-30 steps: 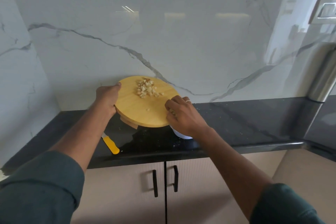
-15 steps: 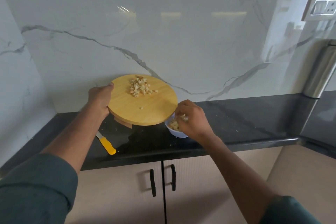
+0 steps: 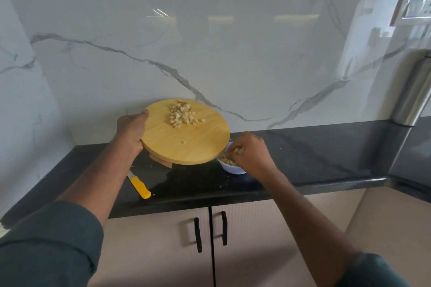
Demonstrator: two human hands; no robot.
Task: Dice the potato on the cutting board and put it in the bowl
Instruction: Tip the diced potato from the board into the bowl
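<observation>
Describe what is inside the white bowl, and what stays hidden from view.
The white bowl holds diced potato pieces. The right hand over it, pinching more dice, and the cutting board edge cover most of its inside.

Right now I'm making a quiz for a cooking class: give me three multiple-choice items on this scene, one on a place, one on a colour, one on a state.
1. Where does the small white bowl sit?
A. under the right edge of the round wooden cutting board
B. left of the knife
C. on the board

2. What colour is the handle of the knife on the black counter?
A. red
B. yellow
C. black

3. How is the board held?
A. flat on the counter, untouched
B. leaning on the wall
C. tilted up, gripped by the left hand

Answers: 1 A, the bowl's rim shows below the board's right edge, with the right hand over it. 2 B, the handle is bright yellow. 3 C, the left hand holds its left rim, and the diced potato lies on its raised part.
</observation>
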